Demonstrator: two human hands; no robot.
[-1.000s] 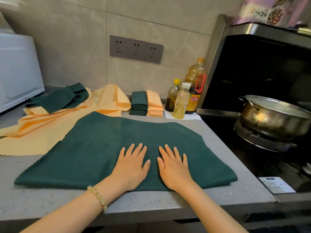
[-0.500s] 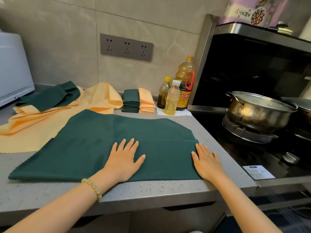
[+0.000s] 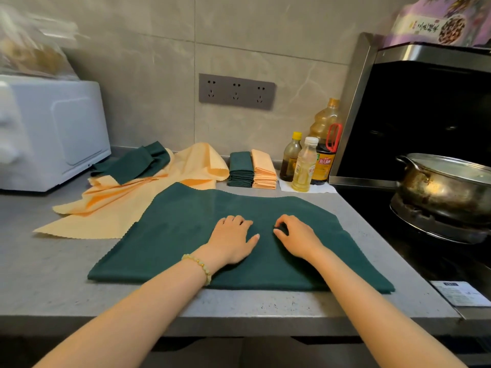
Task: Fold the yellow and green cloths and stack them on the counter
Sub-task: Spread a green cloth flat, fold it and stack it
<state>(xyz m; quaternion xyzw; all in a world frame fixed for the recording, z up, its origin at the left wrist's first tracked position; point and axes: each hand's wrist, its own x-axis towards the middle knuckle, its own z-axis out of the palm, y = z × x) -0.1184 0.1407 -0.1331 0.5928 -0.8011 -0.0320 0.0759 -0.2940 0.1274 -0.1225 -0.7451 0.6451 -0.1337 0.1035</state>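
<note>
A large dark green cloth (image 3: 172, 235) lies flat on the grey counter (image 3: 39, 274) in front of me. My left hand (image 3: 231, 243) rests on its middle with fingertips curled down into the fabric. Just to the right, my right hand (image 3: 297, 237) has its fingers and thumb curled together on the same cloth. At the back stand a folded green stack (image 3: 240, 170) and a folded yellow stack (image 3: 263, 171), side by side. A loose yellow cloth (image 3: 111, 205) sprawls at back left, and a crumpled green cloth (image 3: 132, 166) lies on it.
A white appliance (image 3: 53, 134) stands at the far left. Three bottles (image 3: 304, 166) stand by the wall to the right of the stacks. At the right, a metal pot (image 3: 446, 187) sits on the black stove (image 3: 425, 248). The counter's front edge is near.
My right hand has come back from the cloth's right edge to its middle. Both hands' fingers have gone from flat and spread to curled. The view shifted left.
</note>
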